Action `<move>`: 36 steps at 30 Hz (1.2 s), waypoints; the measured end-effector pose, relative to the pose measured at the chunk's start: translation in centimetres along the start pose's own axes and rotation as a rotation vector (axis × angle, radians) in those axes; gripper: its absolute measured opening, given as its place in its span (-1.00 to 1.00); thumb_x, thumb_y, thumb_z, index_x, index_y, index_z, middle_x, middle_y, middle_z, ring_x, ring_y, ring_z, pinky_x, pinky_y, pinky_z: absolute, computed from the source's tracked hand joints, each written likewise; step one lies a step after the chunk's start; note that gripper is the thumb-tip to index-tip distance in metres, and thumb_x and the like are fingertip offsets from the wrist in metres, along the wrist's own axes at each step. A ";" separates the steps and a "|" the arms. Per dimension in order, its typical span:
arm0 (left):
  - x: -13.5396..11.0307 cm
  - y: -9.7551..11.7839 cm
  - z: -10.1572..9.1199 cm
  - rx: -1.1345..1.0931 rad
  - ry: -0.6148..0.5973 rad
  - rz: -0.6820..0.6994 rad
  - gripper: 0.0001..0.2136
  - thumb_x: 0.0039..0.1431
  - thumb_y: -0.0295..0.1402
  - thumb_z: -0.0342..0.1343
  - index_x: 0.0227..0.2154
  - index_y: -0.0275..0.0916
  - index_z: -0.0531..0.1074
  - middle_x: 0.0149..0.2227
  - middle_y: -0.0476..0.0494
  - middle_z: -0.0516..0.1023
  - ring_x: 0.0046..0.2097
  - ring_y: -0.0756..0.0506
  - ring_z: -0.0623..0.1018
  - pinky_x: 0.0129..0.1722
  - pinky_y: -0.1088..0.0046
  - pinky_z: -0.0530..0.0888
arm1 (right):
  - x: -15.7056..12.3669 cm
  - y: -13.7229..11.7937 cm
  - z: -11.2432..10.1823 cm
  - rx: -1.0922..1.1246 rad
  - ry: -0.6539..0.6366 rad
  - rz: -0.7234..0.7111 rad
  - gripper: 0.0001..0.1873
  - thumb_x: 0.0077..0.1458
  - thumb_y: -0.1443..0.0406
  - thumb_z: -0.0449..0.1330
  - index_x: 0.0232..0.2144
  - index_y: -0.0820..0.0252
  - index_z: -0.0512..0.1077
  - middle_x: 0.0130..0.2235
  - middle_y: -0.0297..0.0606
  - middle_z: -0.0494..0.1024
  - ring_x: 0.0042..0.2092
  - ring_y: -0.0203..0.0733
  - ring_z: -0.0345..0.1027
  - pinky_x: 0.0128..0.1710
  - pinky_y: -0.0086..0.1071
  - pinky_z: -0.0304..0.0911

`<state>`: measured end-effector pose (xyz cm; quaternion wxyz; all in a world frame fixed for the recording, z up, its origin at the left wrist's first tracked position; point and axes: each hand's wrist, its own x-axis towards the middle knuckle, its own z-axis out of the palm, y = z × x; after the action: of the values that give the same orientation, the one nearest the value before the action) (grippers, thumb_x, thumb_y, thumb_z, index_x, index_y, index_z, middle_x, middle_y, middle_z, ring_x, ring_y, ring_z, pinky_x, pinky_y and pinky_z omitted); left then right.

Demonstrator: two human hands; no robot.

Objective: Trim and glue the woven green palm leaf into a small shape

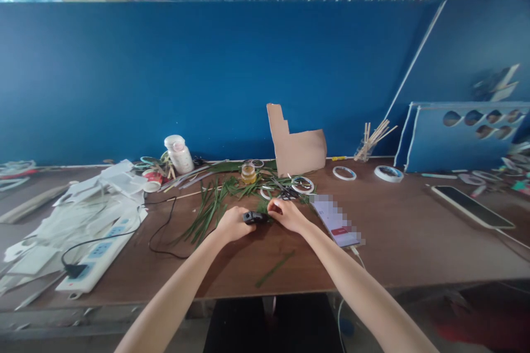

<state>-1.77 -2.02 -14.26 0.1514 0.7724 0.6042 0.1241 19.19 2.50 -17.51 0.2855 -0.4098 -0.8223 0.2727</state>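
Forearms (pixel 178 287) reaching to 12 o'clock; left hand (pixel 232 225) curled closed around small black tool (pixel 253 217), long axis 9-to-3; right hand (pixel 287 215) fingertips touching its 3 o'clock end, grip unclear; green leaf strips (pixel 207 215) at 9 o'clock.

Soft, even brightness, faint shadow under the left hand (pixel 232 224), wide-angle bending and blur at the edges

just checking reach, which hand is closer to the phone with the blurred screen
Right. The right hand is just left of the phone, not touching it; the left hand is farther left.
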 end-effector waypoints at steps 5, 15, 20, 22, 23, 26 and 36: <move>0.0 -0.3 0.2 -0.020 0.015 0.021 -0.84 -0.10 -0.27 0.09 -0.62 -0.25 0.42 -0.56 -0.05 0.46 -0.49 -0.02 0.41 -0.53 0.52 0.15 | 0.0 0.1 0.0 -0.009 0.002 0.006 -0.94 0.04 0.31 0.12 -0.38 0.16 0.39 -0.40 -0.34 0.48 -0.35 -0.24 0.34 -0.34 -0.42 0.15; -0.1 -0.4 0.1 -0.020 0.008 0.070 -0.84 -0.12 -0.28 0.09 -0.65 -0.25 0.41 -0.59 -0.03 0.44 -0.52 -0.01 0.38 -0.54 0.51 0.12 | 0.2 0.3 0.2 -0.020 0.005 -0.013 -0.95 0.04 0.32 0.12 -0.38 0.15 0.39 -0.40 -0.34 0.48 -0.35 -0.24 0.35 -0.33 -0.42 0.16; -0.1 -0.4 0.2 -0.036 0.032 0.076 -0.82 -0.13 -0.27 0.09 -0.69 -0.25 0.36 -0.62 -0.02 0.41 -0.55 0.01 0.34 -0.56 0.51 0.08 | 0.1 0.4 0.2 -0.027 0.010 -0.017 -0.95 0.04 0.32 0.12 -0.38 0.15 0.38 -0.39 -0.34 0.49 -0.34 -0.23 0.35 -0.32 -0.42 0.16; -0.2 -0.3 0.2 -0.048 0.026 0.078 -0.82 -0.14 -0.28 0.09 -0.70 -0.25 0.34 -0.63 -0.02 0.39 -0.55 0.01 0.33 -0.56 0.51 0.07 | 0.1 0.4 0.2 -0.028 0.008 -0.017 -0.95 0.03 0.33 0.12 -0.38 0.15 0.38 -0.40 -0.34 0.48 -0.35 -0.24 0.35 -0.32 -0.42 0.16; -0.2 -0.2 0.1 -0.056 0.020 0.078 -0.82 -0.15 -0.29 0.09 -0.71 -0.25 0.34 -0.64 -0.01 0.38 -0.56 0.01 0.32 -0.56 0.51 0.07 | 0.1 0.4 0.2 -0.028 0.008 -0.017 -0.95 0.03 0.33 0.12 -0.38 0.15 0.38 -0.40 -0.35 0.48 -0.35 -0.24 0.35 -0.32 -0.42 0.16; -0.3 -0.3 -0.1 -0.106 0.008 0.081 -0.83 -0.15 -0.30 0.09 -0.71 -0.26 0.35 -0.65 -0.01 0.36 -0.57 0.02 0.30 -0.56 0.52 0.09 | 0.1 0.4 0.2 -0.022 0.010 -0.014 -0.95 0.03 0.33 0.12 -0.38 0.14 0.37 -0.40 -0.36 0.48 -0.35 -0.25 0.34 -0.33 -0.43 0.16; 0.2 -2.0 0.1 -0.387 0.110 0.033 -0.85 -0.13 -0.33 0.11 -0.63 -0.33 0.40 -0.61 -0.02 0.38 -0.50 0.00 0.33 -0.53 0.54 0.19 | 0.0 0.6 0.2 0.038 0.003 0.038 -0.95 0.01 0.31 0.12 -0.40 0.14 0.37 -0.41 -0.37 0.47 -0.36 -0.28 0.35 -0.36 -0.46 0.16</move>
<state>-3.44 -1.35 -15.13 0.2618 0.7306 0.5639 0.2822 19.30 2.78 -18.06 0.2892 -0.4203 -0.8085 0.2932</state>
